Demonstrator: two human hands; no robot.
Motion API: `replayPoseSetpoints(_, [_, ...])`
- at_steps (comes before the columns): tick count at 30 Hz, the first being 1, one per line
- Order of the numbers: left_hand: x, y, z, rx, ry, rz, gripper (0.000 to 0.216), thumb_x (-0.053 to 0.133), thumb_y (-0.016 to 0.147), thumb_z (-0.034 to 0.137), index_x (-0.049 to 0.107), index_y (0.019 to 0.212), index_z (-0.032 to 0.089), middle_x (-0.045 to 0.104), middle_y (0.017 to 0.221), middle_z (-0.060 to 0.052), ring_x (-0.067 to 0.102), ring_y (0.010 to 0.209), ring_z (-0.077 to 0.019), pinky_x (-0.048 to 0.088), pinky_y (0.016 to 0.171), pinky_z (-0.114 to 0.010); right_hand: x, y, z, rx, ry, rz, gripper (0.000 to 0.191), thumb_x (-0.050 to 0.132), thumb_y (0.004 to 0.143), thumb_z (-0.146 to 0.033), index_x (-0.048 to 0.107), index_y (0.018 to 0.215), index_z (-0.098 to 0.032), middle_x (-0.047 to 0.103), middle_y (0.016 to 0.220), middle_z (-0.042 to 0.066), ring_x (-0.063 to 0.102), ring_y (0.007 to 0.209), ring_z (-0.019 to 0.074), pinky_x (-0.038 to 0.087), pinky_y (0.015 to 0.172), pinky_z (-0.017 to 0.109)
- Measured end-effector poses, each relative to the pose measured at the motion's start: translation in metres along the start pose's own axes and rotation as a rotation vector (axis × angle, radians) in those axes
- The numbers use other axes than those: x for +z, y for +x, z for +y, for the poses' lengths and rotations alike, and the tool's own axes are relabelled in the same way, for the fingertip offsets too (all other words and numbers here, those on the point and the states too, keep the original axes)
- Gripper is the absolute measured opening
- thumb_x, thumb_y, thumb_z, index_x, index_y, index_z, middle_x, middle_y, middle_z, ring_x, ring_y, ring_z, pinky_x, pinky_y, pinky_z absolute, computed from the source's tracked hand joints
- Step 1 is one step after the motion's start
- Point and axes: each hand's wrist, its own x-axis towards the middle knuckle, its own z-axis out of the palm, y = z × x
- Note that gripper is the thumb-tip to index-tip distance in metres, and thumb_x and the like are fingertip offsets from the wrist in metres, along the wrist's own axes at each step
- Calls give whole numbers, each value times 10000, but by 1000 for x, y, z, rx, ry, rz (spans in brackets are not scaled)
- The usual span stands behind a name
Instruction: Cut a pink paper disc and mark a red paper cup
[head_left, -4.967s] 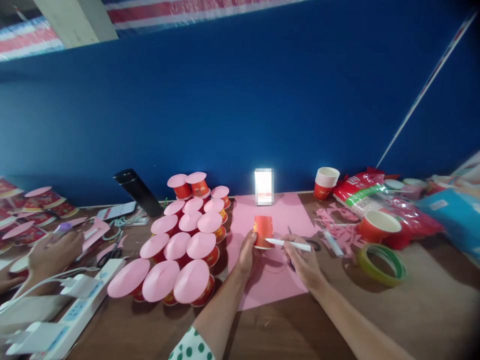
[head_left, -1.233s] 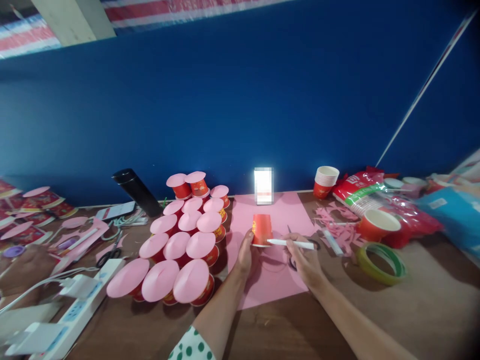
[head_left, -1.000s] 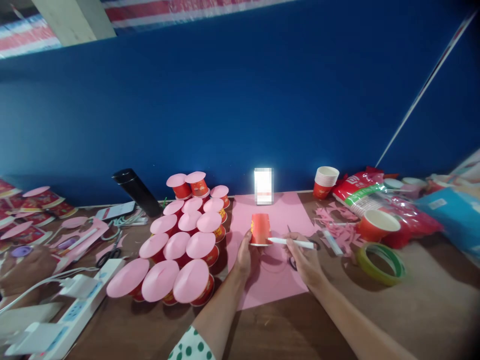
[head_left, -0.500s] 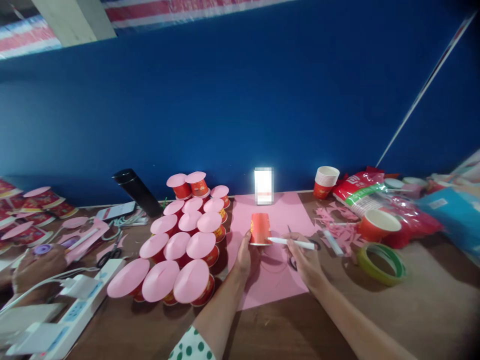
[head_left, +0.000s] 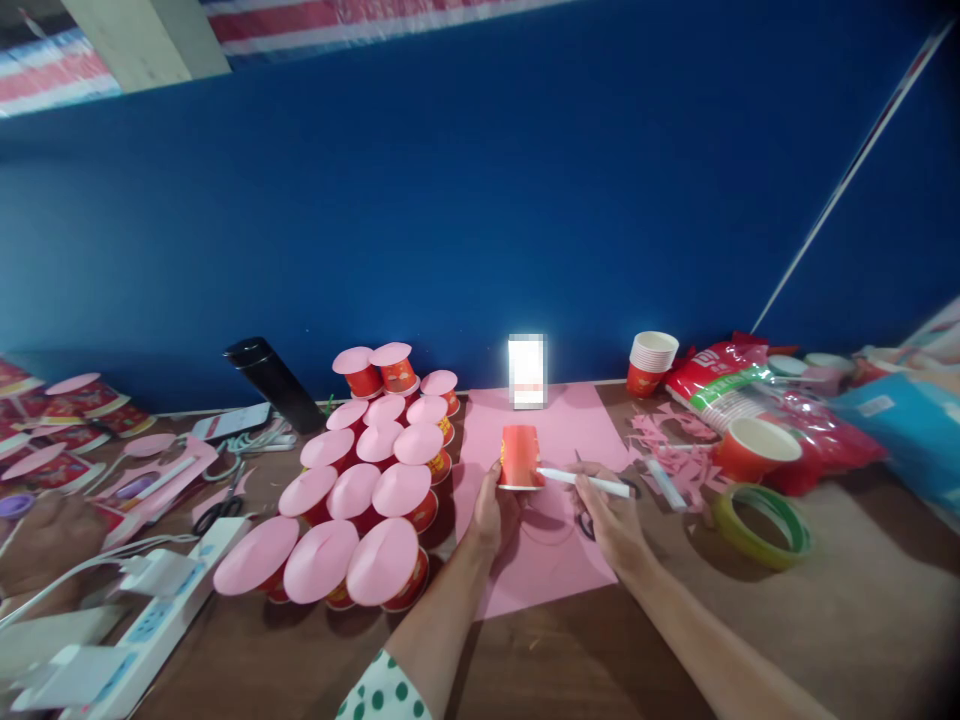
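An upside-down red paper cup (head_left: 520,457) stands on a pink paper sheet (head_left: 559,420) in the middle of the table. My left hand (head_left: 487,510) grips the cup at its lower left side. My right hand (head_left: 609,510) is closed on a white pen (head_left: 585,481), whose tip touches the cup's rim on the right. A drawn circle outline shows on the pink sheet just below the cup. Black scissors lie partly hidden under my right hand.
Several red cups with pink round lids (head_left: 352,495) crowd the left of the sheet. A lit phone (head_left: 527,371) leans on the blue wall. A cup stack (head_left: 651,363), an open cup (head_left: 754,450), pink scraps (head_left: 675,450), a tape roll (head_left: 761,525) lie right. Another person's hand (head_left: 45,540) and a power strip (head_left: 142,625) are left.
My pen tip has crept slightly up along the cup's rim; the cup has shifted a little to the left. The other person's hand at far left has moved about.
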Motion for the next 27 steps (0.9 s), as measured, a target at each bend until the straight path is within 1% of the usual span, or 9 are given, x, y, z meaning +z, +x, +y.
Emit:
replayPoseSetpoints(5, [3,-1,1,0,-15,2,357,521,854,335,596,1143,139,686,1053,-96,636,983,-240,456,906,-359,0,1,0,-1,-31,-13,329,626,794,-482,632,884,-166,562,623,-4,439,485,70,346,412,172])
replayPoseSetpoints(11, [7,-4,3,-13,-7,17,376,517,857,334,588,1159,121,687,1048,-108,633,990,-246,460,906,-366,-1,0,-2,-12,-33,-10,330,619,793,-495,636,861,-172,531,583,-20,429,474,71,341,408,169])
replayPoseSetpoints(14, [6,-4,2,-8,-15,15,371,519,857,335,591,1155,126,686,1054,-106,633,993,-248,461,908,-368,0,0,-2,-3,-39,-15,327,614,800,-490,635,886,-175,547,605,-15,424,477,67,335,410,167])
replayPoseSetpoints(18, [3,-2,1,-24,-20,18,370,522,854,338,594,1146,123,687,1053,-111,632,1000,-253,465,905,-371,-1,1,0,-17,-40,-37,312,615,805,-479,628,857,-172,536,599,-17,431,480,72,341,411,174])
replayPoseSetpoints(23, [2,-1,1,-28,-26,23,371,524,851,338,593,1149,129,689,1051,-109,632,1006,-251,463,912,-371,-2,0,1,-15,-44,-15,323,613,800,-487,626,859,-169,527,584,-21,430,466,72,337,399,175])
replayPoseSetpoints(27, [4,-2,2,-19,-19,27,362,522,851,331,595,1148,138,689,1057,-101,630,1013,-246,459,920,-365,-2,-1,0,-4,-61,-47,347,615,786,-511,626,848,-170,532,582,-19,427,453,71,334,382,173])
